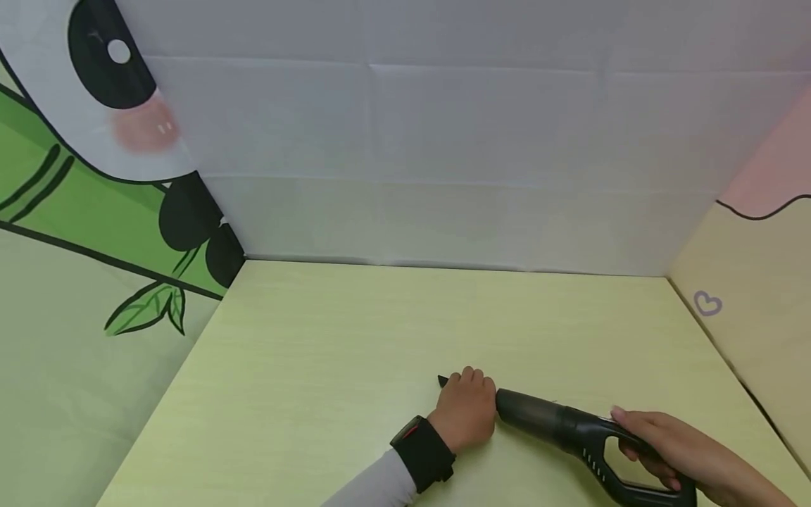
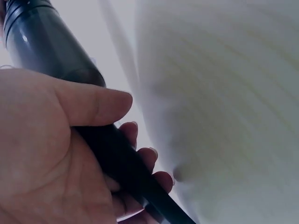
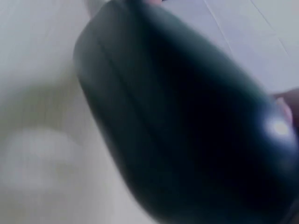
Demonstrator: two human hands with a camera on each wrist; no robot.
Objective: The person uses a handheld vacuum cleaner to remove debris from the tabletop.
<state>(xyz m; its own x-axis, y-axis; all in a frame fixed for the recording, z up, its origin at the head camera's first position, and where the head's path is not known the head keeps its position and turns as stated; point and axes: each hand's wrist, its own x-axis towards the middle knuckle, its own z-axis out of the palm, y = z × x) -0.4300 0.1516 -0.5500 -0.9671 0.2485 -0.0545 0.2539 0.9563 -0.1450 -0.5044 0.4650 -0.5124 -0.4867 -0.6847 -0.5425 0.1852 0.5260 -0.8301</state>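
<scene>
A black handheld vacuum cleaner (image 1: 538, 419) slants across the front right part of the table, its handle toward me. My right hand (image 1: 678, 451) grips the looped handle, the fingers passing through the opening. Around the narrow crevice nozzle (image 2: 126, 163) at the far end, my left hand (image 1: 467, 412) curls its fingers, and the thumb lies across the nozzle in the left wrist view. Only the nozzle's pointed tip (image 1: 442, 381) shows beyond the left hand in the head view. The vacuum's dark, blurred housing (image 3: 163, 121) fills most of the right wrist view and hides most of the right hand.
The pale yellow table (image 1: 329, 331) runs back to a creased white wall sheet (image 1: 412, 141). Printed side panels stand at left and right, with a green branch (image 1: 76, 197) on one and a small heart (image 1: 707, 303) on the other. A black wrist strap (image 1: 423, 451) circles the left wrist.
</scene>
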